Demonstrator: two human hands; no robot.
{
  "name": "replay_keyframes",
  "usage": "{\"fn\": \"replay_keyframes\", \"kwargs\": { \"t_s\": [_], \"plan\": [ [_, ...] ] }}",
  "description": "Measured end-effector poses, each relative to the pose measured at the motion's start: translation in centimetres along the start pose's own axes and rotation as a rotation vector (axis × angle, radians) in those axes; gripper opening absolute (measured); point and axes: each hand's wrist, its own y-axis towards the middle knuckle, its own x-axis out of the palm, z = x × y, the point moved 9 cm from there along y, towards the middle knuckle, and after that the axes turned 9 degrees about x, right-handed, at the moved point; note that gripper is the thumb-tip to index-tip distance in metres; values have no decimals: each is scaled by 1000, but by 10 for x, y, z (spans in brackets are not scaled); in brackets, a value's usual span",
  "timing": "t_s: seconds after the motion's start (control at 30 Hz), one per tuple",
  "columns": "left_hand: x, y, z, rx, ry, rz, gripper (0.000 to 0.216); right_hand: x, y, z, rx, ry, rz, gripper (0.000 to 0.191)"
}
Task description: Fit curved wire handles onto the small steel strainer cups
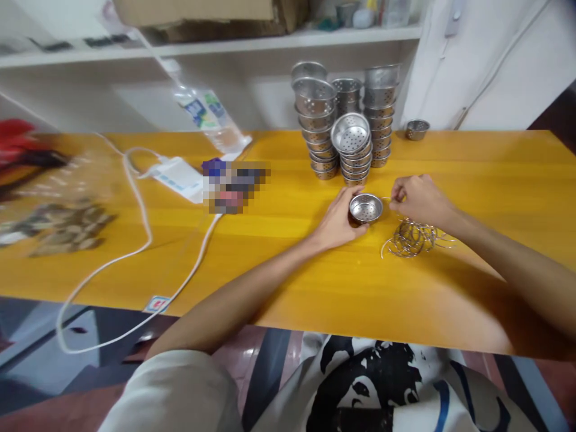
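My left hand (338,221) is closed around the side of a small perforated metal cup (366,210), which sits with its open top facing up on the yellow table. To its right, my right hand (416,195) pinches a thin metal wire (386,198), whose end points toward the cup's rim. Whether the wire touches the cup is too small to tell. Just below my right hand lies a tangled heap of curled metal wires (410,239). Stacks of the same perforated cups (321,129) stand behind the held cup, one of them leaning.
A single cup (417,129) stands at the back right. To the left are a plastic bottle (209,117), a white power strip (182,179), a looping white cable (144,222) and a blurred pile of brown pieces (78,227). A shelf (270,45) runs along the back.
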Motion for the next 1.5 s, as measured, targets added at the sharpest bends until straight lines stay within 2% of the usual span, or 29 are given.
{"fn": "replay_keyframes", "kwargs": {
  "t_s": [0.13, 0.3, 0.47, 0.53, 0.67, 0.87, 1.27, 1.5],
  "plan": [
    [5, 0, 0, 31, -108, -35, 86, -22, -2, -10, -135, 230, 83, 14],
    [8, 0, -2, 12, -163, -44, 94, -35, -8, -17, -170, 181, 117, 14],
    [11, 0, 1, 3, -202, -65, 103, -12, -11, -24, -197, 226, -59, 15],
    [10, 0, 3, 6, -196, -70, 103, -1, -11, -24, -189, 228, -90, 16],
    [9, -1, 2, -10, -177, -70, 105, 9, -10, -25, -192, 193, -47, 19],
    [10, -1, -1, -28, -190, -55, 103, 5, -12, -26, -184, 117, 32, 25],
    [10, 0, 1, -15, -212, -58, 99, 12, -15, -30, -192, 81, 34, 31],
    [9, 4, 7, 32, -110, -91, 78, 14, -16, -24, -139, 172, 85, 28]
  ]
}}
